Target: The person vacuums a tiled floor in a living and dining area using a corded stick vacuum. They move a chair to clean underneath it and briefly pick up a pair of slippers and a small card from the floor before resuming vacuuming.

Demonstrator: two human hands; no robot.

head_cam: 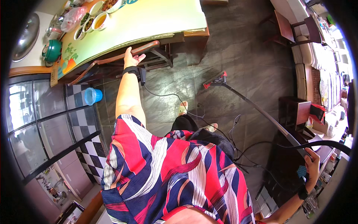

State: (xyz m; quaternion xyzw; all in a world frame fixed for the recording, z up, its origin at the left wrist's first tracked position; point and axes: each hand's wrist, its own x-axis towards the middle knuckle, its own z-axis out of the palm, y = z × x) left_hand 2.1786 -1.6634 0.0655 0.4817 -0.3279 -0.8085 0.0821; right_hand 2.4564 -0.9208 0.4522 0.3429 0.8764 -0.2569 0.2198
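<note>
My left hand [133, 58] reaches forward to the curved top rail of a wooden chair [145, 47] at the table's edge. Its fingers are apart, and it appears to touch the rail without closing around it. A black device [142, 76] with a cable sits by that wrist. Far out to the right, my right hand [311, 165] grips the upper end of a long-handled mop [254, 105]. The mop's pole slants down to its narrow head [216, 80], which has red end pieces and rests on the dark tile floor [232, 56].
On the table [156, 19] stand several bowls of food [100, 21], a plastic bag [73, 18] and a green pot [52, 51]. A blue bin [93, 96] stands beside a glass sliding door [50, 103]. Black cables [221, 130] hang near my feet. Another chair [285, 28] stands at far right.
</note>
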